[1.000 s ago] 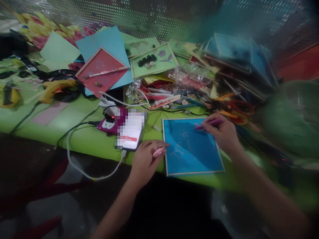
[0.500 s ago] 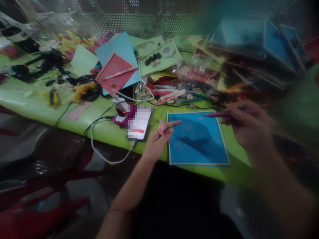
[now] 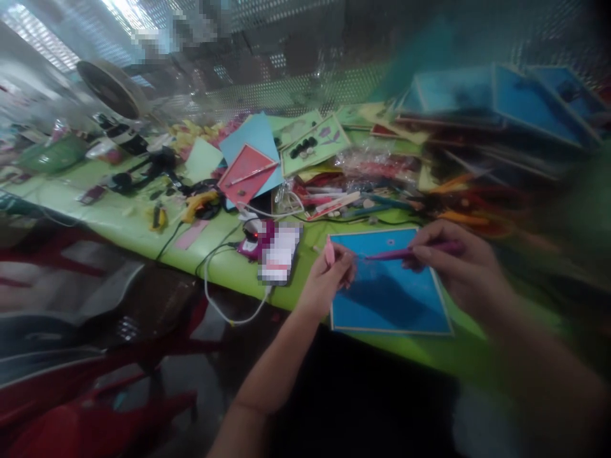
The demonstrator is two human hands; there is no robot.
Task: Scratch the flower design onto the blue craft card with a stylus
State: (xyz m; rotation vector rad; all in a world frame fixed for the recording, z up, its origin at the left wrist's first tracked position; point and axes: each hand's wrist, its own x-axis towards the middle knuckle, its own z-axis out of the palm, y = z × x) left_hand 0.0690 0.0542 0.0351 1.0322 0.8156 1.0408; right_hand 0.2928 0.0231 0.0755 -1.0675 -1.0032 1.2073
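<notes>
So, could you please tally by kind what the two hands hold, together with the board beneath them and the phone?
Purple pen, in the right hand: 1
Pink object (exact kind unclear), in the left hand: 1
Blue board with pale edging: 1
Phone: 1
Total: 4

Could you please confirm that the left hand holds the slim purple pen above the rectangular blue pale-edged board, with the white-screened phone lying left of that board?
Not quite: the head view shows the slim purple pen in the right hand, not the left hand. It is above the rectangular blue pale-edged board, and the white-screened phone lies left of that board.
</notes>
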